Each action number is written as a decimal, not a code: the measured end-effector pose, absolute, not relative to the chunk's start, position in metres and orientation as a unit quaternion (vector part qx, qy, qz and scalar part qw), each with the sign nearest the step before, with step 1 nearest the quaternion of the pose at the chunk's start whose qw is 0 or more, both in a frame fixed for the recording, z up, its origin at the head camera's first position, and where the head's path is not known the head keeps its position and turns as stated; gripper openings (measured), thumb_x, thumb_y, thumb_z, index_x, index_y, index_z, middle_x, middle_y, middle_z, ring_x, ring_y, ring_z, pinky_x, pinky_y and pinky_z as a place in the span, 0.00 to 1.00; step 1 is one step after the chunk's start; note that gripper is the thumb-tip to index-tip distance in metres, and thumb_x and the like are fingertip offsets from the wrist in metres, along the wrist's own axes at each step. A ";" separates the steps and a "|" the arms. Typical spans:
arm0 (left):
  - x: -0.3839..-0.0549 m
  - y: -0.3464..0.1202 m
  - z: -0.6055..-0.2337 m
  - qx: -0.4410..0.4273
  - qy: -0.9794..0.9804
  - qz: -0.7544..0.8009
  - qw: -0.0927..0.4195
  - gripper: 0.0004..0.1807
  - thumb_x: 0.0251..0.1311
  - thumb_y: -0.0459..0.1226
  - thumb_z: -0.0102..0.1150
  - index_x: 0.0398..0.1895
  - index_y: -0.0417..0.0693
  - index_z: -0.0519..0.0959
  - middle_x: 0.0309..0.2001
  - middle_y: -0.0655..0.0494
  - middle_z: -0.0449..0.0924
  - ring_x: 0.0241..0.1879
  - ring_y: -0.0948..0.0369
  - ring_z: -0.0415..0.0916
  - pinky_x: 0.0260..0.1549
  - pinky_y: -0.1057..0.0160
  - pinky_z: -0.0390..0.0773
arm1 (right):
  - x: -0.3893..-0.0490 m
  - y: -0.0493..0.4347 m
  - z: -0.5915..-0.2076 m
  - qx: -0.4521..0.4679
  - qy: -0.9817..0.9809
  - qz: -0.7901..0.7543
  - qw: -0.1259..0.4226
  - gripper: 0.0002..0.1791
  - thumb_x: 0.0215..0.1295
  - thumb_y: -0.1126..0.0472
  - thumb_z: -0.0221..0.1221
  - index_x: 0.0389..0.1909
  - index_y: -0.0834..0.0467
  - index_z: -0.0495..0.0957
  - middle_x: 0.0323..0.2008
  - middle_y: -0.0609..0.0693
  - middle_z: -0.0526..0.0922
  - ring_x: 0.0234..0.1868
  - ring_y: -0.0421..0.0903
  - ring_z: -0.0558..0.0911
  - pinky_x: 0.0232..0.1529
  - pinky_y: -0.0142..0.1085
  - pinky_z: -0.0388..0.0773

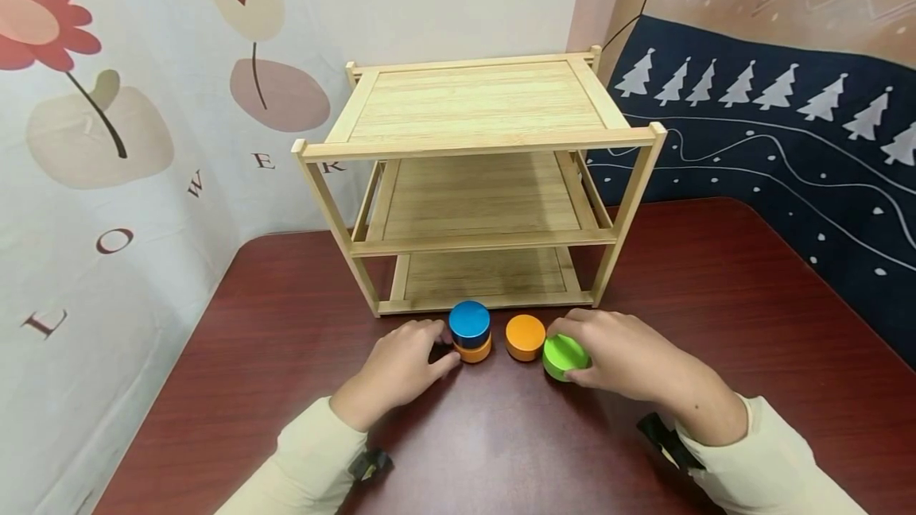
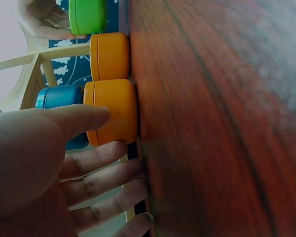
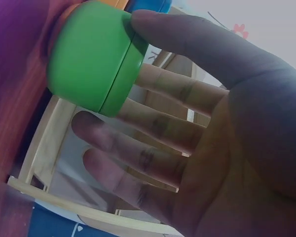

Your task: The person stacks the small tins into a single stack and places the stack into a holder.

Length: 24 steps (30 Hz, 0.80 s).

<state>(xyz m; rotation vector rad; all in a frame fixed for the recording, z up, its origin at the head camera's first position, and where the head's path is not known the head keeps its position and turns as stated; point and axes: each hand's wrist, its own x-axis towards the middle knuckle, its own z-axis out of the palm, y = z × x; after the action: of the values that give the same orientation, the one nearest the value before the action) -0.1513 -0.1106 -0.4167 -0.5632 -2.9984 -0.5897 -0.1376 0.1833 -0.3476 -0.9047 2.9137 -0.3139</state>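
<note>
In the head view my right hand [image 1: 622, 352] holds a small green lidded jar [image 1: 564, 358] between thumb and fingers. The left wrist view shows the green jar [image 2: 88, 16] raised off the tabletop. A single orange jar [image 1: 525, 338] stands just left of it. Further left, a blue-lidded jar [image 1: 469, 323] is stacked upright on another orange jar [image 1: 474, 353]. My left hand [image 1: 404, 364] is at the stack's left side, thumb and index fingertips right at the lower orange jar [image 2: 116, 111], the other fingers loosely extended.
Behind the jars stands a three-tier wooden shelf rack [image 1: 487, 242] on the dark red table [image 1: 286, 292]. A white flower-print cloth [image 1: 179, 102] hangs at the left and back, and a navy tree-print cloth [image 1: 787, 133] at the right.
</note>
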 end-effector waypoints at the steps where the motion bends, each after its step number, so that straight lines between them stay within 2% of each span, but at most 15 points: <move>1: -0.151 -0.111 -0.417 -0.182 -0.965 -0.190 0.017 0.11 0.60 0.49 0.68 0.36 0.55 0.80 0.36 0.62 0.83 0.42 0.58 0.81 0.40 0.52 0.81 | -0.137 0.183 -0.347 -0.296 0.949 -0.102 0.035 0.21 0.51 0.58 0.74 0.48 0.49 0.82 0.39 0.43 0.81 0.29 0.37 0.73 0.29 0.31 0.70; 9: -0.152 -0.111 -0.416 -0.184 -0.964 -0.189 0.016 0.11 0.60 0.49 0.67 0.36 0.54 0.80 0.36 0.62 0.82 0.42 0.58 0.81 0.40 0.52 0.81 | -0.132 0.181 -0.343 -0.315 0.944 -0.100 0.008 0.21 0.52 0.57 0.73 0.48 0.49 0.82 0.37 0.41 0.79 0.28 0.35 0.72 0.29 0.29 0.69; 24: -0.152 -0.111 -0.417 -0.185 -0.964 -0.188 0.014 0.11 0.60 0.49 0.67 0.37 0.54 0.81 0.37 0.62 0.83 0.43 0.58 0.81 0.42 0.52 0.81 | -0.128 0.177 -0.340 -0.327 0.939 -0.103 -0.036 0.23 0.53 0.54 0.73 0.51 0.50 0.82 0.45 0.45 0.83 0.35 0.38 0.79 0.34 0.33 0.79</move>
<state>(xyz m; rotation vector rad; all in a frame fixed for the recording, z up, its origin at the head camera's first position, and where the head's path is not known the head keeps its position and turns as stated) -0.1524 -0.1108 -0.4168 -0.5774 -3.0022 -0.5852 -0.1282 0.1771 -0.3402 -1.0510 3.0199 -0.3306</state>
